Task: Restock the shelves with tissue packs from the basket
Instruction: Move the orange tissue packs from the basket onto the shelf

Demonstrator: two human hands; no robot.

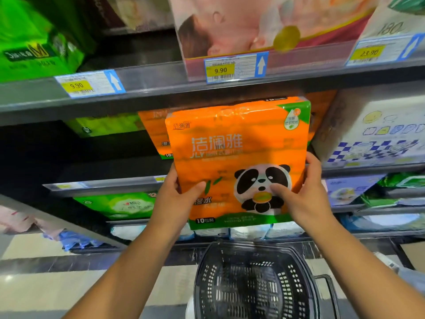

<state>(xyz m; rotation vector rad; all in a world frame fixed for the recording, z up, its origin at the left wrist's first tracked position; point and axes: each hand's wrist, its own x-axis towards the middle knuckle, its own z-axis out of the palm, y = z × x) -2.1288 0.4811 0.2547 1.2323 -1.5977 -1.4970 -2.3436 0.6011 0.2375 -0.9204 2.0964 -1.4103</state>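
I hold an orange tissue pack [236, 143] with a panda print upright in front of the middle shelf [110, 184]. My left hand [177, 199] grips its lower left edge, thumb on the front. My right hand [305, 192] grips its lower right edge, thumb across the panda. Behind it on that shelf stands another orange pack [156, 132] of the same kind. The black mesh basket [253, 279] sits on the floor below my arms, and I see nothing inside it.
The upper shelf [161, 88] carries a green pack [34, 42], a pink pack [253, 26] and price tags. A white checkered pack [377, 132] stands right of the orange ones. A dark gap lies to their left. Lower shelves hold green and white packs.
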